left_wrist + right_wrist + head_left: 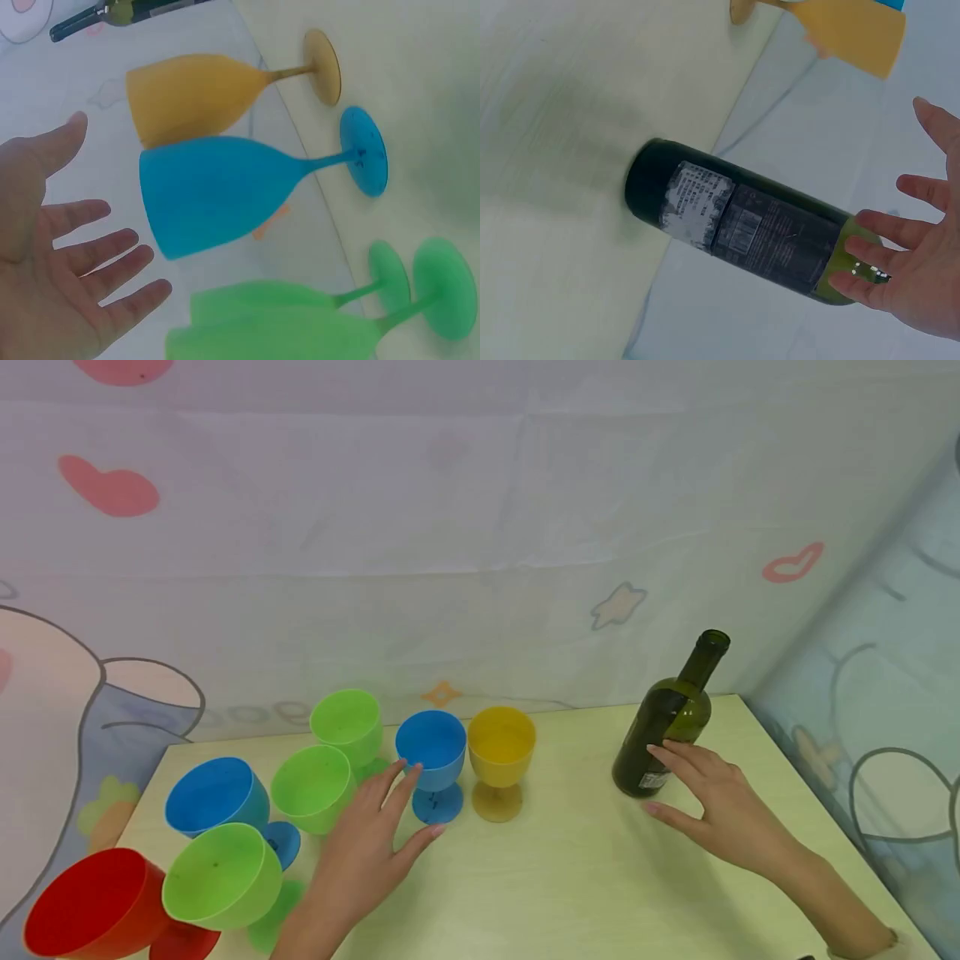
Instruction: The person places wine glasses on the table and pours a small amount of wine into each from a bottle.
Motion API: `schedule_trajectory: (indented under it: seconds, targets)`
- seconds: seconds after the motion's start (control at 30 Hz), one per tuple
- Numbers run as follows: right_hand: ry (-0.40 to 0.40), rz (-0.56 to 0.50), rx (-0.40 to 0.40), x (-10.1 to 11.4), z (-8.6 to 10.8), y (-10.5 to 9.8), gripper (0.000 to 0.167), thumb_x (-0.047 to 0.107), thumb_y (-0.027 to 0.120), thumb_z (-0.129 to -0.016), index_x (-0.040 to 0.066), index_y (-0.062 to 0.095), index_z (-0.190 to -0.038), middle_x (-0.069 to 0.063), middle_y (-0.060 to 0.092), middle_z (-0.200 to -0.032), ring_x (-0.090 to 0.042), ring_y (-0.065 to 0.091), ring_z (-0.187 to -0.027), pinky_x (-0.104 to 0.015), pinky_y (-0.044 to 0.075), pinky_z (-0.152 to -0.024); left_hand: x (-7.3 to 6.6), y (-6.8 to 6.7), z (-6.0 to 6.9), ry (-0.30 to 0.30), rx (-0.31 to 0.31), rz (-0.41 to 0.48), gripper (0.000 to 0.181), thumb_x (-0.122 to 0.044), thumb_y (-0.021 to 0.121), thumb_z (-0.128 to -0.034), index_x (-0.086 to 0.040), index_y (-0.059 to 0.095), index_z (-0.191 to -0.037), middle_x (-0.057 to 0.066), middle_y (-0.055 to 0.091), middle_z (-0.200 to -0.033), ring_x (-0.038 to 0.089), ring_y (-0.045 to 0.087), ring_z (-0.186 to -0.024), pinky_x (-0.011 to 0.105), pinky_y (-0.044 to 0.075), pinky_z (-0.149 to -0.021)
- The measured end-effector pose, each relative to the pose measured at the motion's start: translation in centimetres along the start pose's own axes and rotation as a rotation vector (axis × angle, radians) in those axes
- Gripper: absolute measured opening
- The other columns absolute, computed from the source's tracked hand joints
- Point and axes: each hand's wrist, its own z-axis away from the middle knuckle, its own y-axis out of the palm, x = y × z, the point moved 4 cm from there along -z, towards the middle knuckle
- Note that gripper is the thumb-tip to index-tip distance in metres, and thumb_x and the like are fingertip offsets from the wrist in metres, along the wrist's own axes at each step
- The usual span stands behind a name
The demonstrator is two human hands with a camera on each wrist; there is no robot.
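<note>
Empty and loosely spread, your left hand (367,852) has its fingers at the near side of the far blue cup (431,745), while your right hand (716,802), just as unclenched, is beside the bottle (660,714). You grip nothing with either; whether your right fingertips touch the glass you cannot tell from these views, and on the left they seem just shy of the cup's rim. Those parted thumbs and fingers look shaped to suit what is before them: a round bowl on one side, a smooth, thick body on the other. Your bottle stands upright at the far right of the table (555,877), well apart from the cups, which likely gives your right hand room beside it. Just right of that blue cup stands the yellow cup (501,745); both are mouth up, their wide feet probably steadying the thin stems. Farther left, the rest crowd together: far green cup (347,724), middle green cup (311,785), left blue cup (213,795), near green cup (219,877) and, nearest you at the left, the red cup (90,906). Set so close, they likely save room, yet one nudged bowl could knock its neighbour.
</note>
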Motion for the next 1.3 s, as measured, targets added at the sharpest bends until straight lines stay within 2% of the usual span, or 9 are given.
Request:
schedule_trajectory:
  seconds: [0.3,0.47,0.63,0.97,1.17,1.3]
  targets:
    - [0.017,-0.108,-0.023,-1.2,0.5,-0.1,0.06,0.023,0.072,-0.078,0.007,0.045,-0.129,-0.021,0.049,-0.123,-0.042,0.044,-0.111,-0.061,0.035,-0.083,-1.1,1.3,-0.9,-0.06,-0.097,0.204,0.061,-0.031,0.071,-0.0794,-0.003,0.049,-0.129,0.015,0.047,-0.127,0.031,0.045,-0.115,0.046,0.043,-0.089]
    - [0.046,-0.131,-0.007,-1.8,0.9,-0.2,0.06,0.021,0.071,-0.079,0.005,0.044,-0.13,-0.022,0.048,-0.123,-0.044,0.043,-0.111,-0.061,0.037,-0.081,-2.0,2.1,-1.4,-0.034,-0.139,0.292,0.055,-0.026,0.071,-0.08,-0.002,0.051,-0.125,0.012,0.048,-0.121,0.028,0.049,-0.109,0.042,0.046,-0.085]
    - [0.071,-0.132,0.014,-2.2,1.2,-0.3,0.06,0.021,0.07,-0.081,0.004,0.043,-0.131,-0.024,0.048,-0.122,-0.045,0.043,-0.11,-0.061,0.037,-0.08,-2.7,3.0,-1.7,-0.006,-0.101,0.323,0.054,-0.023,0.071,-0.0803,-0.001,0.05,-0.125,0.012,0.048,-0.12,0.028,0.049,-0.108,0.043,0.045,-0.086]
    - [0.107,-0.128,0.016,-2.6,1.3,-0.8,0.059,0.023,0.069,-0.082,0.004,0.042,-0.132,-0.023,0.048,-0.123,-0.044,0.042,-0.112,-0.06,0.036,-0.082,-3.3,4.0,-2.7,-0.063,-0.05,0.415,0.062,-0.028,0.068,-0.0826,0.001,0.042,-0.131,0.016,0.046,-0.128,0.032,0.045,-0.117,0.048,0.04,-0.092]
    - [0.095,-0.118,-0.035,-2.8,1.2,-1.3,0.06,0.02,0.07,-0.081,0.003,0.043,-0.132,-0.021,0.049,-0.123,-0.043,0.043,-0.112,-0.058,0.037,-0.082,-4.3,3.4,-3.5,-0.044,-0.1,0.394,0.062,-0.028,0.07,-0.0811,0.004,0.044,-0.128,0.017,0.049,-0.124,0.032,0.046,-0.115,0.046,0.041,-0.092]
    - [0.093,-0.112,-0.067,-3.0,1.1,-1.6,0.059,0.019,0.069,-0.081,0.001,0.043,-0.131,-0.021,0.049,-0.123,-0.043,0.045,-0.109,-0.057,0.038,-0.08,-4.8,2.5,-4.6,-0.009,-0.14,0.377,0.065,-0.029,0.072,-0.079,0.005,0.044,-0.127,0.018,0.05,-0.122,0.033,0.046,-0.113,0.045,0.04,-0.092]
